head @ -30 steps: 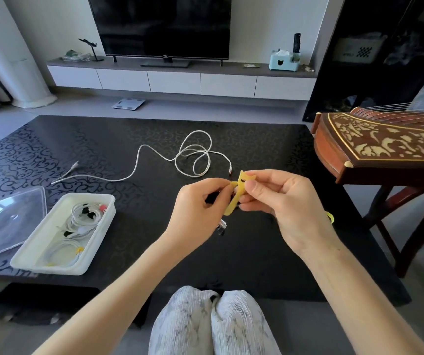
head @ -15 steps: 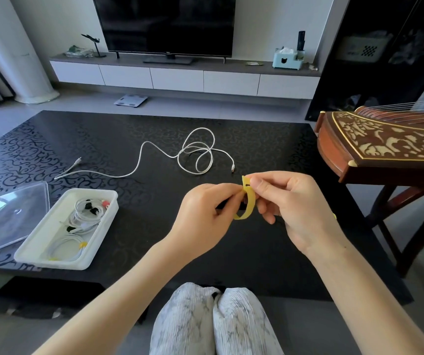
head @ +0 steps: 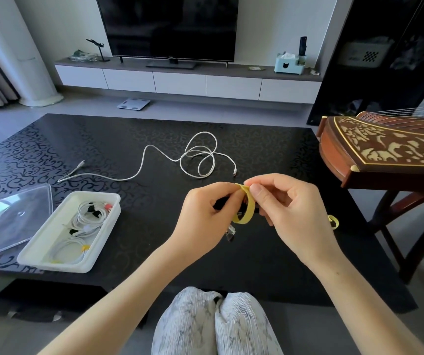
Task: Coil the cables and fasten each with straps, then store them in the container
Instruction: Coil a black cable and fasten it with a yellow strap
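Now our left hand [head: 205,216] grips the dark coiled cable [head: 220,203] above the surface [head: 141,226] while our right hand [head: 290,208] pinches the yellow strap [head: 248,211] looped round it; we should pull it snug, then press the end flat.

yellow strap [head: 252,208] — straight strip a second ago | half-curled next | now a closed loop
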Tool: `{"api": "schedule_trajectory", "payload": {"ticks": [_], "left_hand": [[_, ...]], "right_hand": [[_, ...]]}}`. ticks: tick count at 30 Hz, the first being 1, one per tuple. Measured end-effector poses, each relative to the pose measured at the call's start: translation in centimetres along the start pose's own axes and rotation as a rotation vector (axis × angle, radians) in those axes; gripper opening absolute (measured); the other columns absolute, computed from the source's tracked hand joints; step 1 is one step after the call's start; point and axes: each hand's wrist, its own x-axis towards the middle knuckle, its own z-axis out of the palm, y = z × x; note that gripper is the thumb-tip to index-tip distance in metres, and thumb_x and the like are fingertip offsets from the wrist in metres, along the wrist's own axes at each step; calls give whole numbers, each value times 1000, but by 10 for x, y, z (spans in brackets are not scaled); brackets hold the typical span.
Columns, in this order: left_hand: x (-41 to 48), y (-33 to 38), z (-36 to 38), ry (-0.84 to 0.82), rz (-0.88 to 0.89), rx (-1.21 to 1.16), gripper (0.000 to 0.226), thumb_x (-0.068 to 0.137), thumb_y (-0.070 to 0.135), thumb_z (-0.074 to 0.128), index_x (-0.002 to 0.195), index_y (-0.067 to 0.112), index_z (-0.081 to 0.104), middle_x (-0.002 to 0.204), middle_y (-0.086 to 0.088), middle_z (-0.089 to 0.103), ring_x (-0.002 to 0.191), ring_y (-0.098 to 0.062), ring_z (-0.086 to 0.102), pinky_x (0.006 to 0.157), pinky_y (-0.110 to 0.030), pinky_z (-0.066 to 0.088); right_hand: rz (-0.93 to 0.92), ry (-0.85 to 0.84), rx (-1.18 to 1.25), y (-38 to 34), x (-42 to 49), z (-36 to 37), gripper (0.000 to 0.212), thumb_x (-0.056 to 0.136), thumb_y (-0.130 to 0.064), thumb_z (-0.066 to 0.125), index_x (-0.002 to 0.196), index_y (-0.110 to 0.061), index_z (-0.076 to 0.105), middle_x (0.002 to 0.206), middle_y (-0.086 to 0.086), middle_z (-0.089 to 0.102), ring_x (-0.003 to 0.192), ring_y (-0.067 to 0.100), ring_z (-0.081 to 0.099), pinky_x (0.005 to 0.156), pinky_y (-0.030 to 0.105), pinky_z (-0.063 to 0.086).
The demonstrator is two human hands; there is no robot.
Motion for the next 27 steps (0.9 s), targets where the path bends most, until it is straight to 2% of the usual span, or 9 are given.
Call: {"api": "schedule_trajectory", "payload": {"ticks": [3,7,9,12,16,19,21,25,27], "left_hand": [[0,0,-2,-23,58,54,22,89,12,54,68,13,61,55,3,52,52,-15,46,48,-17,34],[0,-1,-10,-113,114,138,19,89,15,53,78,26,65,57,15,51,53,-5,47,51,-10,34],[-1,-1,-13,-186,83,100,22,92,20,52,80,33,65,64,14,59,55,-7,51,52,-14,37],[-3,-4,-14,-243,95,51,25,95,28,49,89,12,68,70,-3,63,62,-19,55,57,-28,45],[-3,-1,-13,-220,211,46,30,95,25,44,85,5,65,59,12,44,55,-7,40,57,-9,33],[-6,-1,-12,-243,192,-2,39,95,25,42,75,-6,57,60,0,40,53,-13,35,56,-11,30],[-7,-1,-12,-238,182,-77,42,94,28,44,73,-6,56,61,-7,41,52,-15,34,54,-13,29],[-8,1,-7,-141,87,-164,53,92,45,46,76,-2,63,60,-22,50,55,-35,42,51,-38,35],[-11,4,0,-67,71,-120,46,92,37,46,59,5,55,49,-4,40,47,-18,34,46,-28,30]], "right_hand": [[-153,-32,-206,-1,3,-4,8,87,-13,66,90,-17,72,82,-7,67,77,11,65,67,25,53],[-152,-143,-188,-7,11,-14,6,83,-13,70,84,-17,74,78,-7,67,78,13,65,69,25,53],[-167,-154,-189,-14,15,-19,6,83,-13,69,81,-17,73,75,-8,67,76,12,64,68,24,52],[-219,-67,-199,-29,25,-26,7,85,-15,66,80,-18,69,70,-11,65,70,7,62,63,15,48],[-185,-7,-180,-36,41,-27,10,90,-14,60,81,-17,63,69,-6,63,62,3,60,57,12,48],[-88,-10,-133,-29,47,-20,11,92,-12,58,83,-12,63,71,3,67,60,9,63,57,19,53],[-41,-5,-87,-27,48,-17,13,93,-12,56,82,-13,61,71,7,68,61,16,67,58,26,57],[-32,38,-49,-28,40,-6,13,98,-16,48,88,-12,54,69,9,66,56,18,67,55,32,58],[-44,73,1,-28,30,1,13,100,-18,43,91,-11,51,65,8,64,52,16,66,52,27,56]]}}
